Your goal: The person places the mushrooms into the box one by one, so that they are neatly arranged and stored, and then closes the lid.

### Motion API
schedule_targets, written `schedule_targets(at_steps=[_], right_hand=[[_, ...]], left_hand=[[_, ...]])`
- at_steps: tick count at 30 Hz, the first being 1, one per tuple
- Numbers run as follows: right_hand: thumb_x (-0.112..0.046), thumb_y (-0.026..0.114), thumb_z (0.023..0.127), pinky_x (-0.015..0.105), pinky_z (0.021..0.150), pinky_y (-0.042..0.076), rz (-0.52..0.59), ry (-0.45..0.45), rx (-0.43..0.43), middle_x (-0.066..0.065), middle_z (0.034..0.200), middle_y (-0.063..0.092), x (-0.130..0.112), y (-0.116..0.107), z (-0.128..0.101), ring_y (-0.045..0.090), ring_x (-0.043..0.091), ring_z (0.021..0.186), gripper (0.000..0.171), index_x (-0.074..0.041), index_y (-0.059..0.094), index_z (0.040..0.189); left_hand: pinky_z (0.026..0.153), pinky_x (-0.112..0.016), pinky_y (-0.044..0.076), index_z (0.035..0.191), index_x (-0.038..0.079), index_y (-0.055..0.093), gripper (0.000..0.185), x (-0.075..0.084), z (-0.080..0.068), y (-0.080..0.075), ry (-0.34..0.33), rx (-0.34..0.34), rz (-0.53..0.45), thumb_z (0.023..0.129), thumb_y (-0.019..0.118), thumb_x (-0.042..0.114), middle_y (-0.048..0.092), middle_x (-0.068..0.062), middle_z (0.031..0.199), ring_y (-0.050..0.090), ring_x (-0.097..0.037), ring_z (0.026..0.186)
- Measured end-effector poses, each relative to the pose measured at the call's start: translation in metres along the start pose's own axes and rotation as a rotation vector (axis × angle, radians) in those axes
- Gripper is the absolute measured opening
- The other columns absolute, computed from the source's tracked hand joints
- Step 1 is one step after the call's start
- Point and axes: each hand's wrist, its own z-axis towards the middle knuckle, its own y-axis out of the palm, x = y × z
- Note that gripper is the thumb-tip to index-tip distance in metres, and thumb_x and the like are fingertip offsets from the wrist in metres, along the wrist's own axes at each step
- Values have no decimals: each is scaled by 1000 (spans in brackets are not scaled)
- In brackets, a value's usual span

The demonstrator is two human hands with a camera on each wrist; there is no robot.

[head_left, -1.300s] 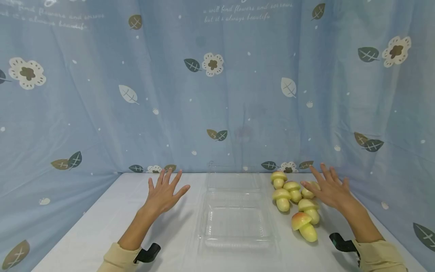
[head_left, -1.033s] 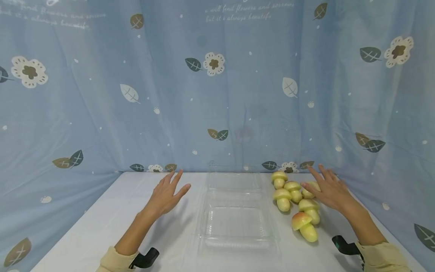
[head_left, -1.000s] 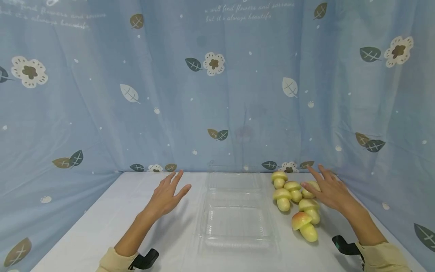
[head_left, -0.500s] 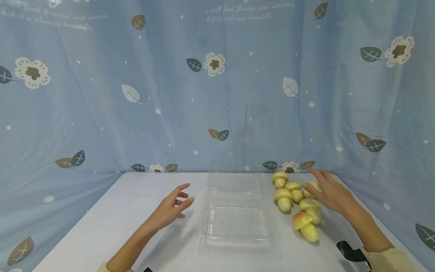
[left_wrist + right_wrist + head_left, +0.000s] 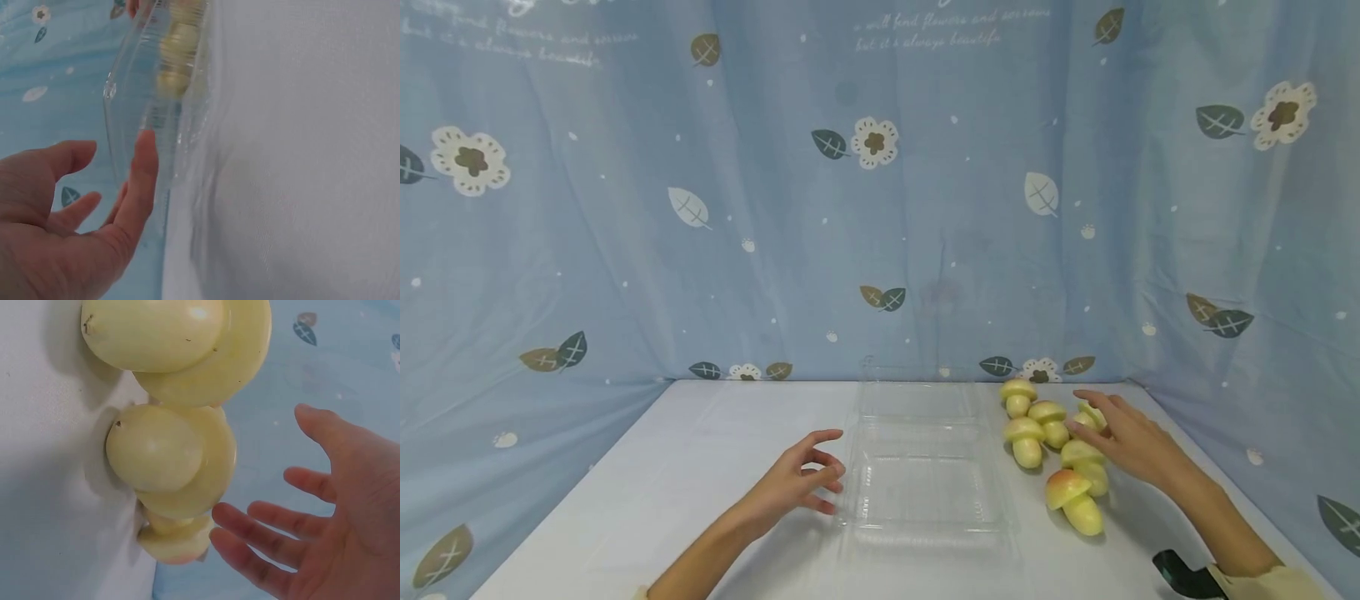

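A clear plastic clamshell container (image 5: 925, 521) lies open in the middle of the white table. Several yellow toy mushrooms lie in a cluster to its right, among them a red-tinged mushroom (image 5: 1071, 498) nearest me and a far mushroom (image 5: 1017, 397). My left hand (image 5: 829, 467) hovers at the container's left edge (image 5: 119, 119), fingers loosely spread and holding nothing. My right hand (image 5: 1097, 421) reaches over the cluster with fingers extended, next to a pale mushroom (image 5: 169, 456). From the wrist, the right hand (image 5: 275, 537) is open beside the mushrooms; touch is unclear.
A blue floral curtain (image 5: 880, 192) hangs close behind the table and along both sides. Bare white tabletop (image 5: 685, 467) lies left of the container. The table's right edge (image 5: 1247, 492) runs just beyond my right forearm.
My left hand has come down and moved right and nearer, up to the container's left edge, its fingers curling loosely. My right hand has lowered onto the mushroom cluster.
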Motion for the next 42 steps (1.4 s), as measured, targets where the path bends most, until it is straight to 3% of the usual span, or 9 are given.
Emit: schedule_targets(at_steps=[6, 11, 17, 27, 34, 42], right_hand=[[-51, 55, 96, 47, 62, 51, -2, -5, -6, 32, 135, 49, 4, 0, -5, 63, 36, 96, 66, -9, 42, 145], [-51, 56, 96, 44, 62, 50, 3, -17, -12, 29, 130, 54, 8, 1, -6, 62, 36, 97, 64, -9, 44, 143], [-50, 58, 95, 39, 62, 49, -4, -33, -10, 23, 120, 61, 10, 1, -6, 63, 32, 93, 62, -9, 47, 140], [-48, 60, 94, 41, 64, 51, 5, -50, -37, 23, 118, 62, 14, -1, -6, 64, 32, 94, 60, -8, 49, 138], [-47, 65, 91, 33, 62, 50, 31, -53, -124, 24, 121, 62, 19, -3, -6, 62, 17, 79, 67, -5, 46, 140], [-46, 72, 85, 29, 61, 50, 55, -73, -179, 20, 115, 63, 26, 2, -7, 62, 16, 79, 70, -2, 50, 136]], left_hand=[[74, -42, 61, 149, 10, 36, 64, -1, 3, 4, -10, -56, -90, 93, 67, 18, 55, -11, 108, 65, -23, 91], [72, -39, 62, 145, 5, 42, 59, -6, 6, 6, -28, -73, -111, 93, 67, 16, 55, -7, 103, 62, -20, 89], [71, -37, 62, 144, 2, 43, 55, -10, 7, 9, -26, -46, -114, 95, 64, 14, 54, -5, 102, 59, -19, 88], [67, -33, 60, 150, 7, 36, 62, -13, 19, 11, -39, -9, -151, 94, 63, 10, 53, -5, 103, 60, -16, 82], [58, -28, 58, 148, 3, 40, 61, -13, 22, 12, -20, 27, -135, 91, 63, 4, 52, -4, 100, 58, -15, 77], [54, -27, 57, 147, 2, 42, 58, -7, 20, 7, 12, 52, -72, 92, 60, 2, 51, -3, 98, 58, -13, 75]])
